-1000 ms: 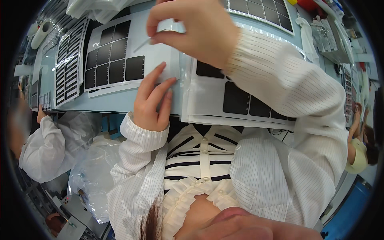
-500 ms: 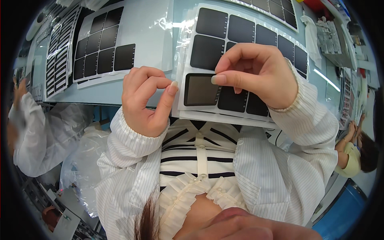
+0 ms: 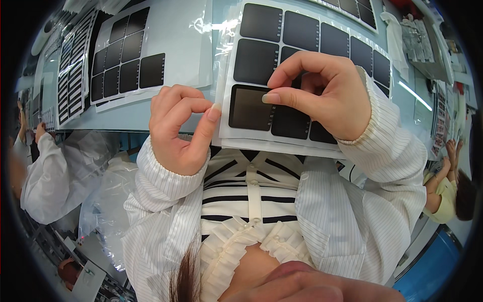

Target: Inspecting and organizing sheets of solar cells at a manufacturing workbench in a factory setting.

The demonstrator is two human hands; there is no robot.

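Note:
A white backing sheet (image 3: 302, 145) with rows of black rounded-square film pieces lies on top of a stack in front of me. My right hand (image 3: 322, 93) is over it, thumb and forefinger brought together at the upper right corner of the lower-left film piece (image 3: 246, 108). That piece has a greyish middle and a darker border. My left hand (image 3: 181, 126) is beside the sheet's left edge, its thumb and forefinger tips pinched together. Whatever either pinch holds is too thin or small to make out.
Another sheet with black pieces (image 3: 130, 75) lies to the left, beside striped sheets (image 3: 75, 70). Clear plastic bags (image 3: 100, 201) hang below the table edge. A person in a white sleeve (image 3: 48, 186) is at the left; another in yellow (image 3: 440, 196) is at the right.
The sheets have shifted slightly up and left in the picture. Both my hands keep nearly the same pose. The white-sleeved person at the left has moved a hand.

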